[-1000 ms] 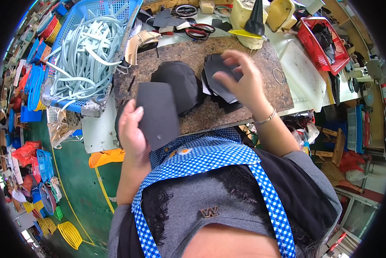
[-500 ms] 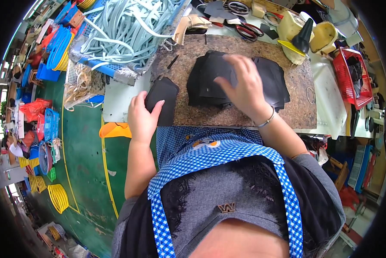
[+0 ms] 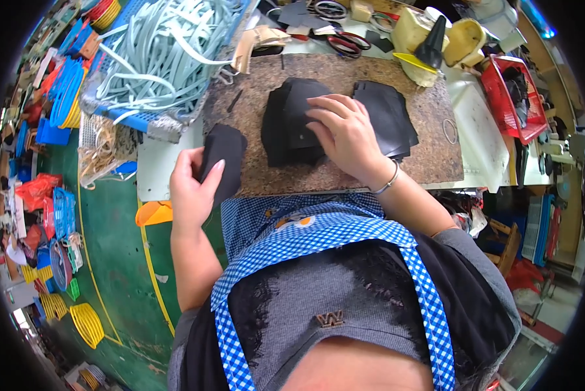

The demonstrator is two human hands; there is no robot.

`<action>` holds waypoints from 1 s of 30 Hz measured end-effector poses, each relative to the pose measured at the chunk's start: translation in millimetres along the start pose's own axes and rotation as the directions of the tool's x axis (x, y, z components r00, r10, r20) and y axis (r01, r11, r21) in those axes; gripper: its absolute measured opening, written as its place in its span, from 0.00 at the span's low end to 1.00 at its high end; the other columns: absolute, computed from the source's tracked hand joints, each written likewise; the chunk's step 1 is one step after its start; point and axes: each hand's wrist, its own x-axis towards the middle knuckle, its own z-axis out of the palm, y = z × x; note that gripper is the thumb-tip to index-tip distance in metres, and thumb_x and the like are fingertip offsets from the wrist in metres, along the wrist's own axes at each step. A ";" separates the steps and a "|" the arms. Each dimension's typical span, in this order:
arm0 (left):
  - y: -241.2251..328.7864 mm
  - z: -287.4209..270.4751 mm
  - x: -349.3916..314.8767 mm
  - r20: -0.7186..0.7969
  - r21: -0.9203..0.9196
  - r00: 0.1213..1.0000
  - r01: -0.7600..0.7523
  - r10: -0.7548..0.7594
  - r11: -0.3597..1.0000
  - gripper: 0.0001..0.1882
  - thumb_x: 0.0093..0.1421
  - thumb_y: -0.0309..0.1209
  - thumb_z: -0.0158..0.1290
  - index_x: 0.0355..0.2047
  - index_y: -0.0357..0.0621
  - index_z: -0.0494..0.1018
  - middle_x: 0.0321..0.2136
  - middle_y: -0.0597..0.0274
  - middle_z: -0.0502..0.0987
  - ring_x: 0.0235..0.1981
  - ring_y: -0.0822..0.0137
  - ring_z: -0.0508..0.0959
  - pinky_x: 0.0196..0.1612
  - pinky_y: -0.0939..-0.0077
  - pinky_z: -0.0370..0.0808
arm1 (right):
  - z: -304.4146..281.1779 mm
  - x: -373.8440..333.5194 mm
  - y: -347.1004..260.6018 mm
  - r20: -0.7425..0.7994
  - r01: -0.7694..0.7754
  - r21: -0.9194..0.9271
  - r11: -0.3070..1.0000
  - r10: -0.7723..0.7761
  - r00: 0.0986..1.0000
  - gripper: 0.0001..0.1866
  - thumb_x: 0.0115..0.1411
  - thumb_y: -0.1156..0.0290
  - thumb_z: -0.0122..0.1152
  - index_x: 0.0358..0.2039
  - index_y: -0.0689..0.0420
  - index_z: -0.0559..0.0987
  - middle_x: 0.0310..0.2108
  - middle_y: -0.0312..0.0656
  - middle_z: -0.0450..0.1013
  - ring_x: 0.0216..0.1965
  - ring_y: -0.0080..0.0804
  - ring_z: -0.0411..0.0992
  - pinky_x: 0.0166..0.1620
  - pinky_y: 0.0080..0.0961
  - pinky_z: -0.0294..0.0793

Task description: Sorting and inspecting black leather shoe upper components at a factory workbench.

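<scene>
My left hand [image 3: 191,189] grips a flat black piece [image 3: 222,153] at the left front edge of the brown speckled work board [image 3: 344,173]. My right hand [image 3: 344,133] lies flat, fingers spread, on a stack of black pieces [image 3: 286,120] in the middle of the board. A second pile of black pieces [image 3: 390,117] lies just right of that hand. I wear a blue checked apron over grey clothes and a thin bracelet on the right wrist.
A blue basket of pale green straps [image 3: 168,45] stands at the back left. Scissors [image 3: 344,44], yellow glue bottles [image 3: 423,39] and a red basket [image 3: 517,98] line the back and right. Coloured hoops and bins cover the green floor [image 3: 110,260] on the left.
My left hand lowered its black piece from upright in front of me to the board's left edge. My right hand shifted from the right pile onto the middle stack. The view moved closer.
</scene>
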 end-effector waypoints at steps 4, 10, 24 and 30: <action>47.3 21.2 -14.1 0.169 -0.532 0.978 0.198 -0.127 0.823 0.14 0.54 0.23 0.55 0.41 0.35 0.70 0.34 0.62 0.75 0.34 0.74 0.75 0.40 0.82 0.71 | -17.2 7.1 -40.9 0.352 -0.431 0.678 0.595 0.253 0.901 0.14 0.52 0.68 0.68 0.37 0.59 0.76 0.35 0.36 0.73 0.37 0.23 0.71 0.40 0.20 0.71; 46.4 57.7 -25.2 0.570 -0.817 0.820 0.573 -0.053 0.062 0.25 0.56 0.27 0.51 0.54 0.35 0.63 0.46 0.51 0.72 0.45 0.61 0.76 0.51 0.70 0.72 | -20.7 8.9 -47.6 0.578 -0.642 0.763 0.072 0.366 0.729 0.10 0.57 0.69 0.63 0.35 0.60 0.76 0.28 0.26 0.71 0.30 0.09 0.67 0.32 0.11 0.69; 54.9 69.4 -21.8 0.652 -0.756 0.752 0.654 -0.100 -0.013 0.25 0.55 0.22 0.51 0.54 0.34 0.63 0.47 0.51 0.72 0.46 0.59 0.75 0.52 0.66 0.72 | -13.6 -13.2 -26.7 0.347 -0.556 0.595 0.581 0.438 0.829 0.17 0.53 0.67 0.68 0.19 0.62 0.69 0.18 0.29 0.64 0.19 0.13 0.60 0.21 0.16 0.60; 51.6 82.0 -23.1 0.386 -0.799 0.877 0.473 -0.285 0.371 0.22 0.56 0.19 0.51 0.52 0.36 0.65 0.46 0.52 0.72 0.46 0.60 0.75 0.51 0.67 0.72 | -7.2 -14.8 -34.8 0.369 -0.547 0.719 0.429 0.430 0.824 0.09 0.54 0.70 0.66 0.27 0.64 0.77 0.20 0.31 0.69 0.24 0.14 0.65 0.27 0.16 0.67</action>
